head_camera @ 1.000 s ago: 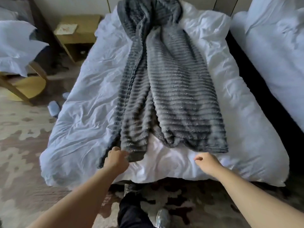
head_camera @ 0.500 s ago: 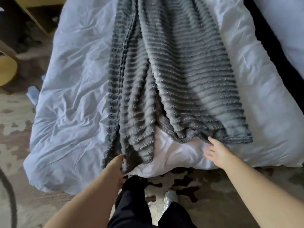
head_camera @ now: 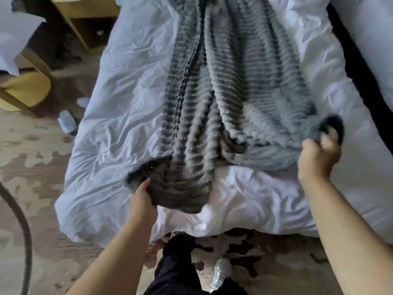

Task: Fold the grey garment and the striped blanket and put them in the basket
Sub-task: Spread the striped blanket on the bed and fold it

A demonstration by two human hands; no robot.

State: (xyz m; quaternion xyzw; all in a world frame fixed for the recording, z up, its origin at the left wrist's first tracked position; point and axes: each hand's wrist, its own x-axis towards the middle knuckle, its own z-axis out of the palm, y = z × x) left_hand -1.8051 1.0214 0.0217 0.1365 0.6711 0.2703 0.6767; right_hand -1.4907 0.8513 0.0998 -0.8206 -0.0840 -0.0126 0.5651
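The grey striped blanket [head_camera: 229, 86] lies lengthwise and bunched in folds down the middle of a white bed [head_camera: 119, 116]. My left hand [head_camera: 142, 201] grips its near left corner at the foot of the bed. My right hand [head_camera: 319, 156] holds the near right corner, lifted slightly and curled over my fingers. The grey garment and the basket are out of view.
A second white bed [head_camera: 374, 39] stands to the right across a dark gap. On the left are a wooden nightstand [head_camera: 85, 9], a yellow chair [head_camera: 25, 90] and slippers [head_camera: 68, 122] on patterned carpet. My legs and a shoe [head_camera: 221, 271] are at the bed's foot.
My right hand went from open beside the blanket's near right corner to gripping and lifting it. My left hand tightened on the near left corner and pulled it outward.
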